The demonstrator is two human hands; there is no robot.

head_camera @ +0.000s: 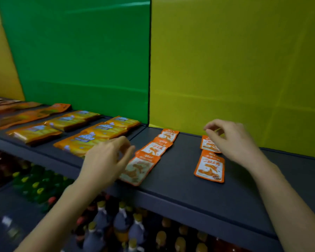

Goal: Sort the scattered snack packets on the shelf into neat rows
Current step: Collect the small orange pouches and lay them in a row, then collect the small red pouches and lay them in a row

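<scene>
Small orange-and-white snack packets lie on the dark grey shelf [180, 180]. Three of them form an overlapping row [154, 149] running from the back wall toward the front edge. Two more sit to the right: a far packet [207, 144] and a near packet [209, 169]. My left hand [105, 160] hovers over the left edge of the row's nearest packet [137, 169], fingers loosely curled and holding nothing. Over the far right packet is my right hand [229, 140], fingers bent, fingertips just above it. I cannot tell whether it touches the packet.
Larger orange packs [96, 135] lie in rows on the left shelf section before a green back panel; a yellow panel [235, 70] backs the right section. Bottles [120, 224] with yellow, green and red caps stand on the shelf below.
</scene>
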